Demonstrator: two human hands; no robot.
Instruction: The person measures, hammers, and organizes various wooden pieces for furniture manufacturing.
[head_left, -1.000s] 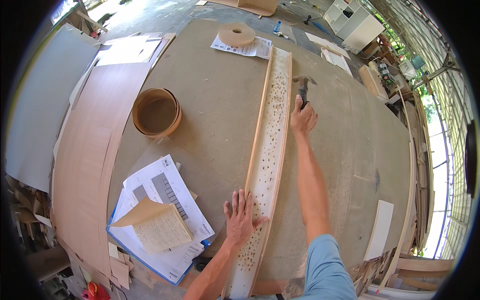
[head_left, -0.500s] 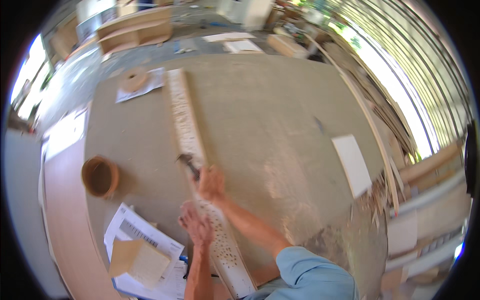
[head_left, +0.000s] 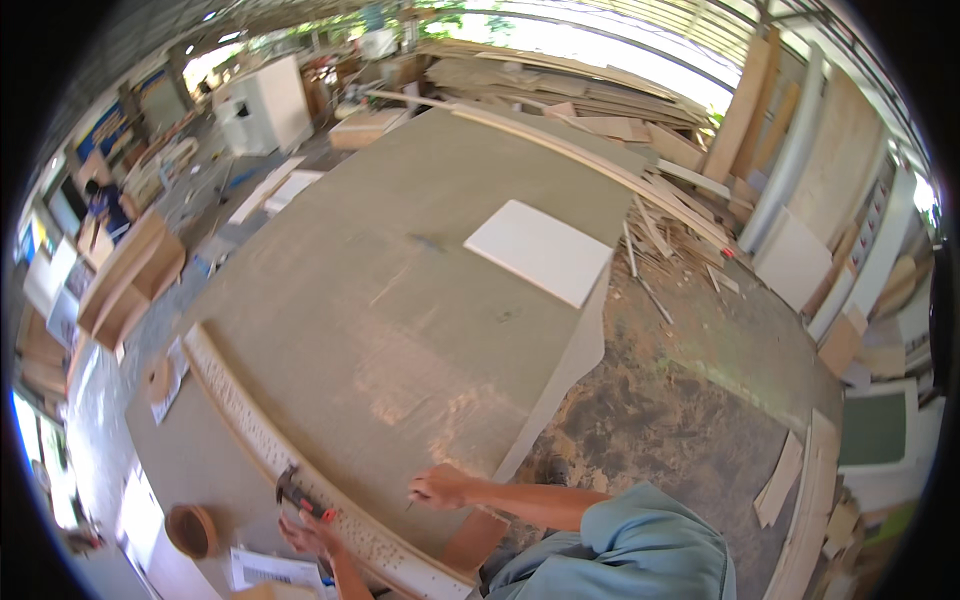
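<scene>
A long pale board (head_left: 240,420), its white face dotted with many small marks or pieces, lies across the left of the table (head_left: 330,290). A claw hammer (head_left: 300,493) with a dark head and a red-and-black handle rests on it. My left hand (head_left: 314,536) is beside the hammer's handle at the board's left edge, fingers spread, gripping nothing I can see. To the right of the board, over the table, my right hand (head_left: 440,487) is closed with the fingers pinched. Something thin seems to poke out below them, too small to name.
A round brown container (head_left: 191,531) and printed papers (head_left: 272,567) are at the lower left. A tape roll (head_left: 160,380) sits near the board's far end. A white panel (head_left: 540,250) lies at the table's right edge. Wood offcuts (head_left: 660,230) are piled beyond it.
The view has swung to the right. My right hand has let go of the hammer, which now lies on the board, and has moved off to the right of the board.
</scene>
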